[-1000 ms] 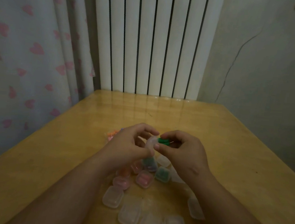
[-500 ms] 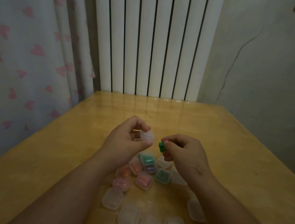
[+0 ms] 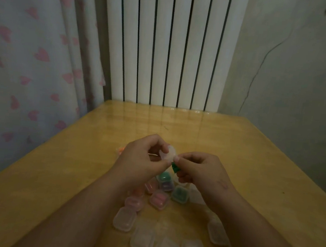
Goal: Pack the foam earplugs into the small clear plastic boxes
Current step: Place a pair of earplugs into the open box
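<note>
Boxes [image 3: 159,200] crowd table [image 3: 253,159] below left hand [image 3: 141,160] gripping box [image 3: 168,155], right hand [image 3: 203,169] pinching earplug [image 3: 174,168].

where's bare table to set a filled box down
Bare table runs from the left hand and right hand to the radiator, also left of the left forearm toward the curtain, and right of the right forearm. Crowded between the forearms: filled boxes, empty boxes.

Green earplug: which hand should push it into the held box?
Right, most likely. The right hand pinches the green earplug just below the clear box; the left hand is busy holding that box up.
</note>
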A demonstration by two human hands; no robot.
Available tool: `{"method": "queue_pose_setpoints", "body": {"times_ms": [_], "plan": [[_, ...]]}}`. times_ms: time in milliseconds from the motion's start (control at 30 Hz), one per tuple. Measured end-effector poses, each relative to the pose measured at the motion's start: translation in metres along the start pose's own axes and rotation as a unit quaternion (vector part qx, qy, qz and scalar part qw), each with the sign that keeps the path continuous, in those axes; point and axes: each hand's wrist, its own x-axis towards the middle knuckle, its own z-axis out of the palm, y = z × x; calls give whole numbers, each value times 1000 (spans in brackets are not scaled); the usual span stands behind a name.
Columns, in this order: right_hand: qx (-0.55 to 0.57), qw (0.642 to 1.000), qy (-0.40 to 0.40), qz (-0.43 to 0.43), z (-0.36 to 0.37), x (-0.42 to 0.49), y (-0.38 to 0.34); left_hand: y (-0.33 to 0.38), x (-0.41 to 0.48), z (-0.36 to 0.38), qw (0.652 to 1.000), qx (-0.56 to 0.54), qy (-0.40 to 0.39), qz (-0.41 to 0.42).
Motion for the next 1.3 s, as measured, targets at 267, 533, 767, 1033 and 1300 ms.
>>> {"method": "queue_pose_setpoints", "body": {"times_ms": [267, 533, 767, 1033, 1300], "plan": [[-4, 1000, -4, -5, 4, -1, -1, 3, -3, 2, 994, 99, 25, 41], [-61, 997, 26, 28, 10, 1, 2, 8, -5, 3, 985, 159, -10, 67], [-18, 996, 42, 76, 12, 6, -1, 8, -4, 5, 985, 166, -26, 45], [0, 991, 68, 118, 13, 9, -3, 5, -1, 12, 988, 147, -39, 26], [37, 991, 48, 121, 11, 9, -3, 2, 1, 13, 991, 128, -21, 33]]}}
